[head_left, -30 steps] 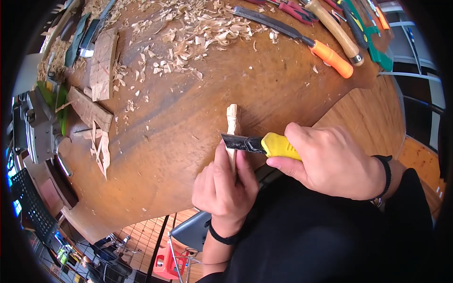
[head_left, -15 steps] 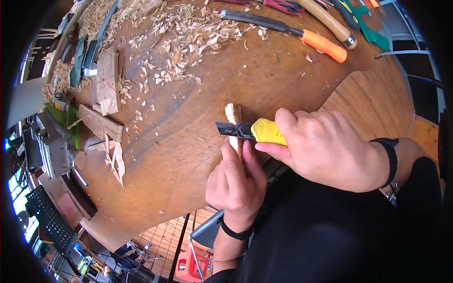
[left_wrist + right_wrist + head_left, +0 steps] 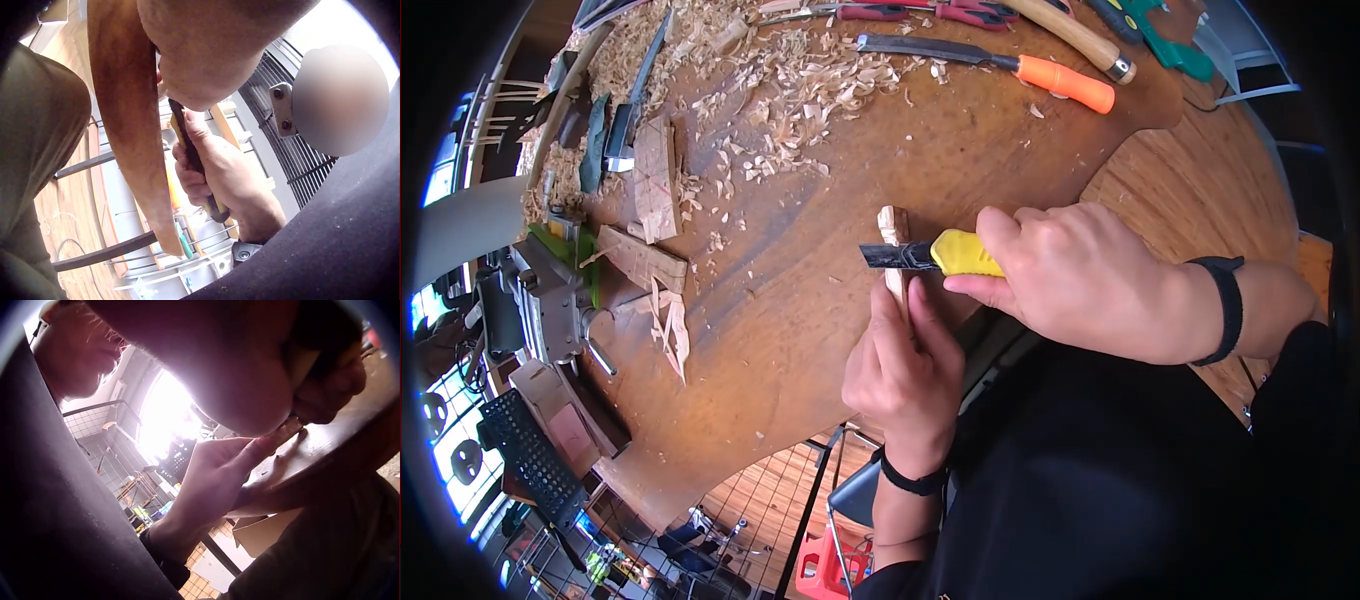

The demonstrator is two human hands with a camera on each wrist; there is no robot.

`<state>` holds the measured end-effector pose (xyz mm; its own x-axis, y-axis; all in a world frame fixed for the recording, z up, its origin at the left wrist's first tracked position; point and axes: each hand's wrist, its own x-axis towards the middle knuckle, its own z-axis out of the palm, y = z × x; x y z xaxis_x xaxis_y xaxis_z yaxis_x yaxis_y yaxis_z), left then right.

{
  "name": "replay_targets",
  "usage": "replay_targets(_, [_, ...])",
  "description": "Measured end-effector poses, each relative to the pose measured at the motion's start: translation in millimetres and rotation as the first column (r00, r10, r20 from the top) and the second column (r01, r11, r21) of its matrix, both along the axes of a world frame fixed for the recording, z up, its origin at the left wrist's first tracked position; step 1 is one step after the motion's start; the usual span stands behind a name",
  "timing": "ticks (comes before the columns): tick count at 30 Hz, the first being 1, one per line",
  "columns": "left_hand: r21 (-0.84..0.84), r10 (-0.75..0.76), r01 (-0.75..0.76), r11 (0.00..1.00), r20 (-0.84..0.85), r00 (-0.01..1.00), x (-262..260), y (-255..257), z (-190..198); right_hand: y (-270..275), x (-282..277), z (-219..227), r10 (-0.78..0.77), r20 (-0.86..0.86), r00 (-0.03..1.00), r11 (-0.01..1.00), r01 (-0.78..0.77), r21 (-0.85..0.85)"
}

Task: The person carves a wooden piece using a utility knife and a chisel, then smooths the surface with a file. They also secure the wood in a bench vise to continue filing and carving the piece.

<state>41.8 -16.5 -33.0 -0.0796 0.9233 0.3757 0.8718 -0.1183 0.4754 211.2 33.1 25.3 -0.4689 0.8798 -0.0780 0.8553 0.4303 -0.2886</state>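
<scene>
In the head view, my left hand [image 3: 905, 370] pinches a short, narrow stick of pale wood [image 3: 891, 222] between thumb and fingers. Its carved, faceted far end points away from my body over the table; the lower part is hidden in the hand. My right hand [image 3: 1090, 280] grips a yellow utility knife [image 3: 965, 253], whose dark blade [image 3: 897, 256] lies crosswise over the stick, just beyond the left fingertips. The left wrist view shows the right hand [image 3: 228, 172] wrapped around the knife handle [image 3: 194, 147]. From the right wrist, the left hand [image 3: 212, 472] appears with the stick's end [image 3: 289, 431].
Wood shavings [image 3: 820, 90] cover the table's far side. Beyond the hands lie an orange-handled blade [image 3: 1065, 82] and a wooden-handled tool [image 3: 1080, 38]. Wood offcuts [image 3: 656, 180] and a metal vise [image 3: 550, 310] are at the left. The table's edge [image 3: 750, 445] runs near my body.
The knife blade has shifted along the stick toward its far end, and the yellow handle has come closer to the stick. Both hands keep their hold. The head view has turned slightly.
</scene>
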Motion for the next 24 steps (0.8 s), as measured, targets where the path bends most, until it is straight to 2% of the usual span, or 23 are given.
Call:
replay_targets(6, [-0.063,-0.037,0.038,0.997,0.014,0.999,-3,1,3,4,1,7,0.028,0.031,0.999,0.999,-0.027,-0.035])
replay_targets(11, [0.007,-0.105,0.105,0.994,-0.025,0.994,-5,1,1,7,-2,5,0.045,0.024,0.999,0.998,-0.044,-0.046])
replay_targets(17, [-0.003,-0.090,0.090,0.996,-0.082,0.993,-2,1,1,6,-6,3,0.034,0.063,0.997,0.999,-0.031,-0.041])
replay_targets(20, [0.049,-0.089,0.094,0.994,-0.102,0.991,-1,1,-2,5,-5,5,0.005,0.028,1.000,0.999,-0.004,-0.035])
replay_targets(22, [0.066,-0.086,0.094,0.993,-0.117,0.989,-1,-1,-5,8,-3,8,-0.029,-0.056,0.998,0.985,0.019,-0.174])
replay_targets(23, [0.073,-0.080,0.090,0.993,-0.131,0.988,-1,-1,-6,12,-1,10,-0.029,-0.059,0.998,0.986,0.018,-0.167])
replay_targets(24, [0.080,-0.079,0.090,0.993,-0.134,0.988,0,-1,-5,18,3,11,-0.048,-0.108,0.993,0.950,0.012,-0.313])
